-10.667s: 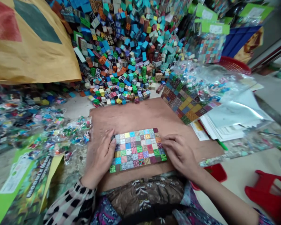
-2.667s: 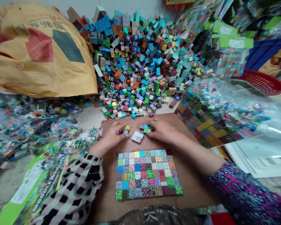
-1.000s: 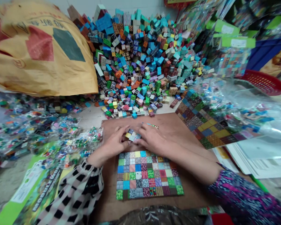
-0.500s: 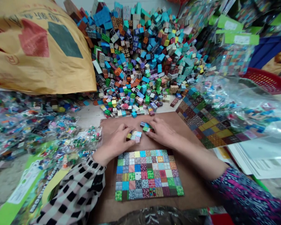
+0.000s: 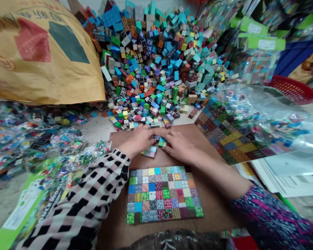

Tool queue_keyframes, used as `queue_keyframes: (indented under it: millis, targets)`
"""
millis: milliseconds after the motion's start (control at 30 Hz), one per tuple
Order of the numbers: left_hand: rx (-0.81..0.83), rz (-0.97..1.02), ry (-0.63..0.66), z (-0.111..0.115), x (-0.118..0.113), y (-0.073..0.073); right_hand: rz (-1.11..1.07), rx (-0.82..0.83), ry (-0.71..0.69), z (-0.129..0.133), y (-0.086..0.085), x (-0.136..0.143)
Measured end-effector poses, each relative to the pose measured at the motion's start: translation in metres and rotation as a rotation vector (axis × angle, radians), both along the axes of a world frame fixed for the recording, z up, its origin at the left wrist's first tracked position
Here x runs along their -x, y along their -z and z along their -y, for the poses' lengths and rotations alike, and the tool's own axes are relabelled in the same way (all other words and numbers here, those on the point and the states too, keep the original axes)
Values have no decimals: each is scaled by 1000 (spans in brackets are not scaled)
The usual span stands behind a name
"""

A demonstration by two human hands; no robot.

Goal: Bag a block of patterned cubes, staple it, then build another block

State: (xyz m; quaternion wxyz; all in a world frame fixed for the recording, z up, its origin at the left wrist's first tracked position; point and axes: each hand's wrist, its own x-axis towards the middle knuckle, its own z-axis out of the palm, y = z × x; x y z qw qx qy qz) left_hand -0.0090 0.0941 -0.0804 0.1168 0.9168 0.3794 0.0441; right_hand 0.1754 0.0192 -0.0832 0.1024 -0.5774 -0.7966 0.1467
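Observation:
My left hand (image 5: 140,139) is at the far part of the brown board (image 5: 216,198), its fingers bent round small dark printed blocks (image 5: 155,138) that they partly hide. Close beside it, my right hand (image 5: 179,146) has its fingers closed on a small green and blue block (image 5: 162,142). The two hands nearly meet at the fingertips. Just below my left hand lies a short group of pale printed blocks (image 5: 149,151), free of the fingers. Nearer to me, a flat rectangle of many-coloured square blocks (image 5: 164,194) lies in neat rows.
A large heap of loose printed blocks (image 5: 156,76) rises behind the board. A yellow sack (image 5: 47,62) and small clear packets (image 5: 52,139) are on the left. To the right are a patterned sheet (image 5: 224,135), plastic bags (image 5: 271,111), papers (image 5: 284,177) and a red basket (image 5: 292,89).
My left hand has let go of the pale blocks and moved up and right to the dark blocks by my right hand. My right hand has hardly moved.

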Motion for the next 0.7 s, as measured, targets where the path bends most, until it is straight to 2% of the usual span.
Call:
queue_keyframes:
  millis: [67,167,233,300,467,567,700]
  targets:
    - [-22,-25,-26,1,9,-3,16,37,5,3,-3,-2]
    - [-62,-48,-133,7,29,-12,44,79,-25,11,-8,-3]
    - [-31,-19,-168,13,43,-17,18,94,-47,19,-9,-3]
    - [64,32,-133,21,52,-19,-31,107,-57,26,-7,-1]
    - [280,94,-42,40,52,-7,-99,87,-96,28,8,7]
    - [270,111,-65,46,46,4,-89,58,-137,22,12,10]
    - [216,162,-95,51,42,11,-50,55,-159,17,6,13]
